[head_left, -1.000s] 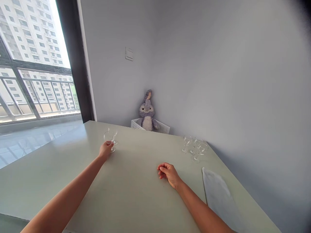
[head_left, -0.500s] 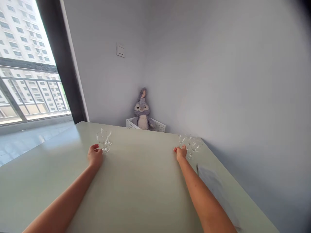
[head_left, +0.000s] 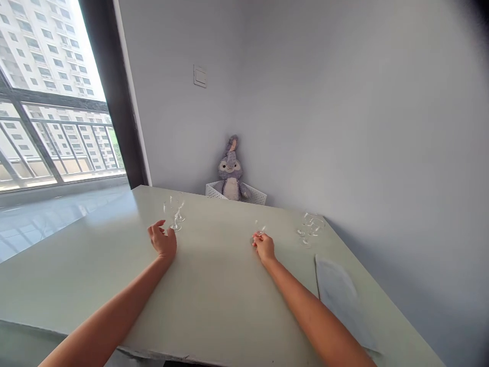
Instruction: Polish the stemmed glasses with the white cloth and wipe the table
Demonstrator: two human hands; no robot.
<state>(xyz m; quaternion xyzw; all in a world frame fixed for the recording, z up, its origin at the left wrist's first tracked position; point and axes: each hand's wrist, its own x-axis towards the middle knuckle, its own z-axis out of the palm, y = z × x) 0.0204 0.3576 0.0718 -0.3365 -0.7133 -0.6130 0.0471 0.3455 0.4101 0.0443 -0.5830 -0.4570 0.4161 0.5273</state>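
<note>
Fingers apart, my left hand (head_left: 163, 240) rests near the table's left part, just in front of two clear stemmed glasses (head_left: 175, 214) standing close together. Nothing shows in its grasp. My right hand (head_left: 263, 245) is closed around the lower part of another clear glass (head_left: 261, 226), near the middle of the table; its fingers partly hide the stem and base. Farther right, a small group of clear stemmed glasses (head_left: 311, 225) stands close together near the table's right edge, their outlines overlapping.
A folded grey cloth (head_left: 340, 295) lies on the pale green table (head_left: 214, 285) at the right. Behind the far edge, a plush rabbit (head_left: 231, 176) sits in a white perforated basket (head_left: 255, 195). Walls meet behind it; a window is at left.
My right hand has moved left, carrying one glass away from the right-hand group. My left hand has opened wider beside the left glasses. The camera view has shifted slightly.
</note>
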